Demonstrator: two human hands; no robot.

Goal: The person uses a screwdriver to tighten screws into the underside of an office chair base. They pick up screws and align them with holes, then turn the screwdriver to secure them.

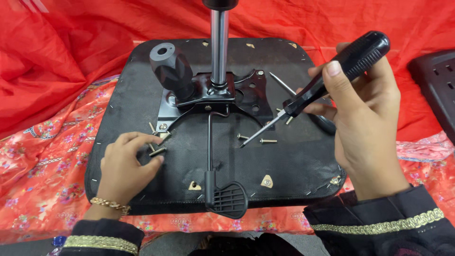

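Left hand: palm down on the black underside of the seat base, fingers curled loosely, half open; fingertips pinching a short bolt against the fabric.
Right hand: raised above the right side of the seat, wrapped firmly around the screwdriver, thumb pressed along the handle.
Screwdriver: thick black handle up and to the right, thin metal shaft slanting down and left, tip just above the fabric near the loose screws.
Seat base: black, fabric-covered, stapled along the edges, lying underside up on red cloth.
Metal mounting plate: black, in the upper middle of the seat, partly lifted off the fabric.
Gas cylinder: shiny metal column rising upright from the plate.
Knob: chunky black, tilted, left of the column.
Lever: bent rod from the plate ending in a ribbed black paddle over the near edge of the seat.
Loose screws: lying on the fabric, near the screwdriver tip, between the two hands.
Red cloth: plain red behind, flowered pattern beneath the seat.
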